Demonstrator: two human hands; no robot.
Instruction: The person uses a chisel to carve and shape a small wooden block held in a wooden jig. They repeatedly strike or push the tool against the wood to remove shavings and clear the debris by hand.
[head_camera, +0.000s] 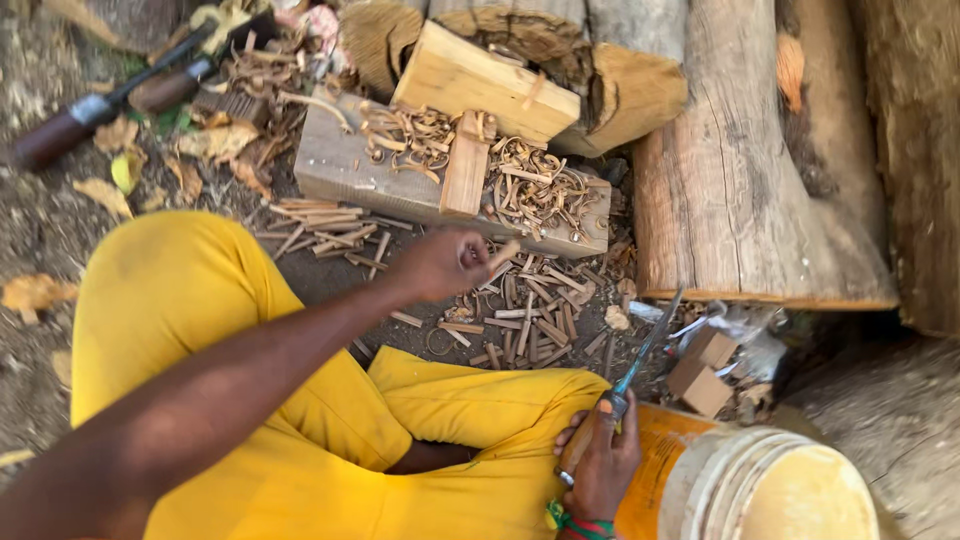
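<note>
While the left hand (440, 262) closed its fingers on a small wooden stick (503, 254), the right hand (600, 462) gripped the handle of a chisel (640, 358), blade pointing up and away from the person's lap. Cut sticks (525, 325) lay scattered on the ground just beyond the left hand, and curled shavings (530, 185) covered the grey wooden block (345, 160) farther off. Logs (730, 170) lay far and right; a pale round container (780, 490) stood near right, beside the chisel hand. Yellow trousers (250, 400) filled the near left. A slip seemed the likely hazard: the bare blade sat close to the knee, and a loose grip could drive it into leg or fingers.
</note>
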